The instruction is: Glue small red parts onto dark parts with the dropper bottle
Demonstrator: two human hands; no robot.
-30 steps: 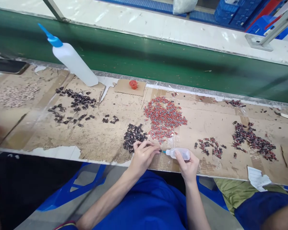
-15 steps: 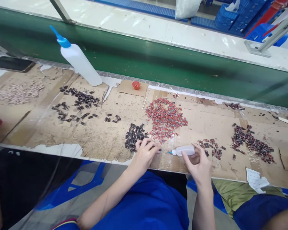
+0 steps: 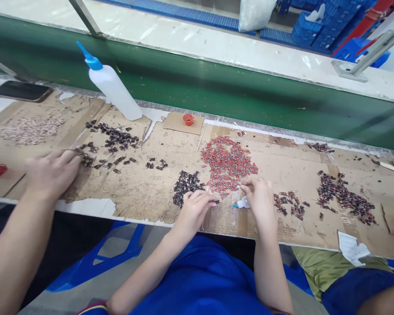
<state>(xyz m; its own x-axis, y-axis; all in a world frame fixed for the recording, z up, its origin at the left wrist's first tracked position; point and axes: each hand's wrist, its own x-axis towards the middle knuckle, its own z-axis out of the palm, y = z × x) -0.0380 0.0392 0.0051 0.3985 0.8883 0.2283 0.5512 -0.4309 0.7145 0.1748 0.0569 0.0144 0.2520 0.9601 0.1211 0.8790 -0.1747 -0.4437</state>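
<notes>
My left hand (image 3: 194, 209) rests at the table's near edge, fingers pinched on a small dark part beside the pile of dark parts (image 3: 185, 183). My right hand (image 3: 258, 196) is closed round a small clear squeeze bottle (image 3: 241, 203) whose blue tip points left toward my left hand. Its fingertips touch the near edge of the heap of red parts (image 3: 227, 162). Most of the bottle is hidden under the hand.
Another person's hand (image 3: 51, 171) lies on scattered dark parts (image 3: 109, 141) at the left. A large white bottle with a blue nozzle (image 3: 113, 87) leans at the back. A red cap (image 3: 188, 119), mixed part piles (image 3: 344, 194), a phone (image 3: 22, 91) and a green conveyor (image 3: 216, 87) are around.
My right hand moved up and left with the small bottle to the red heap's edge. Another person's hand came in from the left onto the scattered dark parts.
</notes>
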